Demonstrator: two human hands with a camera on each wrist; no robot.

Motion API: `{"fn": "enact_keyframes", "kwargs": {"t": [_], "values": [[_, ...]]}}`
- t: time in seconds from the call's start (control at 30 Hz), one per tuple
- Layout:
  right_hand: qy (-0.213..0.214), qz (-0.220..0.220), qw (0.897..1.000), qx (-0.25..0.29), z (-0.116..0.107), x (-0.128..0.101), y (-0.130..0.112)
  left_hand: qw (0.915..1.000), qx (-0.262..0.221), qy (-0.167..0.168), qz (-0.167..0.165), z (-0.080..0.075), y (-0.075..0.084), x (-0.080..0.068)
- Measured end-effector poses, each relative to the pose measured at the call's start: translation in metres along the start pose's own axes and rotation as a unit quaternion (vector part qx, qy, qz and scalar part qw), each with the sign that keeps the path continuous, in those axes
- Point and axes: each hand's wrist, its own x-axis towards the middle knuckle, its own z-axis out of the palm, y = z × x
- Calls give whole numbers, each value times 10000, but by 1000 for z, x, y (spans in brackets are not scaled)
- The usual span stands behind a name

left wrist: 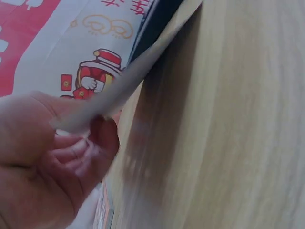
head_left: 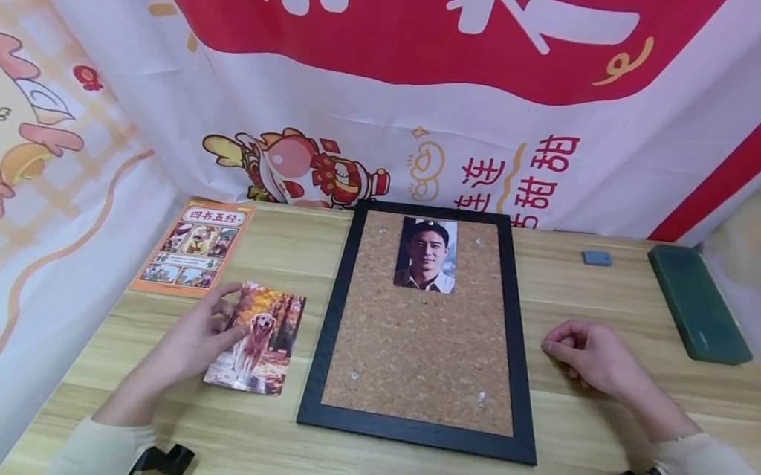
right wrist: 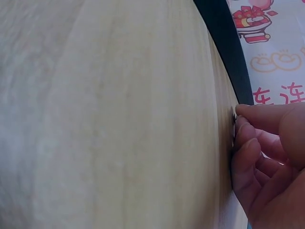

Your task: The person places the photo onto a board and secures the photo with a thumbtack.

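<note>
My left hand (head_left: 201, 331) pinches the left edge of a printed photo of a golden retriever (head_left: 276, 363), thumb on its face and fingers behind. In the left wrist view the photo (left wrist: 138, 69) tilts up off the table, seen from its edge. To its right lies a black-framed cork board (head_left: 421, 352). A portrait photo (head_left: 426, 267) lies at the board's top middle, with a small clear pin at its upper edge. My right hand (head_left: 589, 354) rests by the board's right side, thumb and index fingertips together; I cannot tell whether they pinch something tiny.
Clear pins, including one upper-left pin (head_left: 384, 230), sit near the board's corners. An orange-bordered booklet (head_left: 195, 249) lies at back left. Toward the back right are a small blue block (head_left: 596, 258) and a green case (head_left: 700, 304). A printed cloth (head_left: 389, 134) hangs behind the table.
</note>
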Motion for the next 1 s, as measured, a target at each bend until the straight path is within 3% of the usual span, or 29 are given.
{"fn": "enact_keyframes", "kwargs": {"t": [0.1, 0.23, 0.47, 0.67, 0.8, 1.0], "values": [[36, 32, 10000, -33, 1, -1, -1, 9980, -585, -16, 221, -2, 2, 0], [78, -1, 9999, -85, 1, -3, -2, 9956, -805, 125, 457, -3, 6, -2], [97, -151, 9998, -87, 0, -8, -1, 9934, -1140, 60, 151, -2, 15, -5], [46, -231, 9997, 58, -1, -13, -1, 9954, -938, 95, 156, 6, 26, -3], [45, -303, 9994, 160, -1, -14, -2, 9948, -990, -85, 210, 11, 33, 0], [75, -523, 9982, 300, -1, -14, -3, 9911, -1262, -412, -8, 23, 44, 6]]}}
